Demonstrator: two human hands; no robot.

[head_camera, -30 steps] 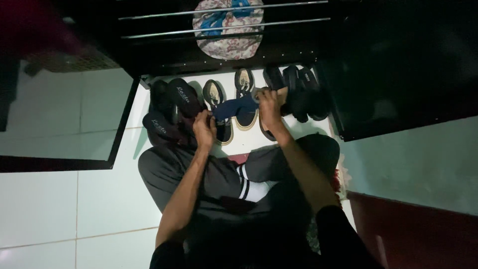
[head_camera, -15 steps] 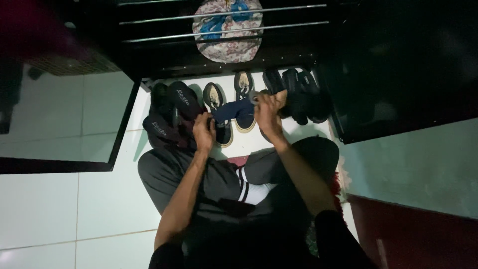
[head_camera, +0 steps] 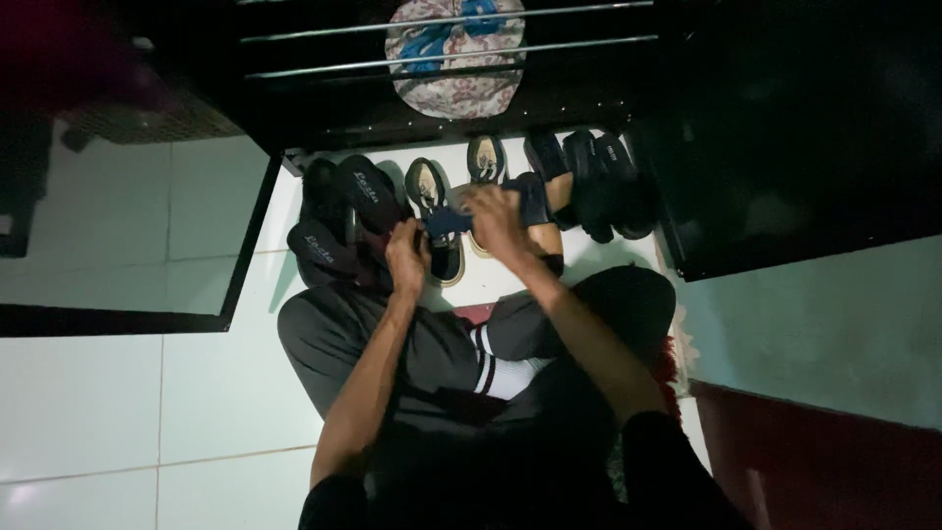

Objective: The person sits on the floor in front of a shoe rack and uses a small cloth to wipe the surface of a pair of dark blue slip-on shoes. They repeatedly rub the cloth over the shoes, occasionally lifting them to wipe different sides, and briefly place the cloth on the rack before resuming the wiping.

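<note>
I sit cross-legged on a white tiled floor in front of a dark shoe rack. Both hands hold one dark blue sandal (head_camera: 530,201) above the floor. My left hand (head_camera: 407,257) grips its near end and my right hand (head_camera: 496,218) grips its middle, over a tan-soled flat shoe (head_camera: 432,211). A second tan-soled shoe (head_camera: 485,159) lies just beyond. Black sandals (head_camera: 339,211) lie left of my hands, and more black sandals (head_camera: 599,182) lie to the right.
A patterned cloth bag (head_camera: 453,54) rests on the rack's metal bars (head_camera: 451,64) above the shoes. A dark cabinet (head_camera: 805,128) stands on the right and a dark-framed panel (head_camera: 128,319) on the left. My grey-trousered legs (head_camera: 383,344) fill the near floor.
My hands and the blue sandal have moved slightly toward me and to the left. The other shoes have not moved.
</note>
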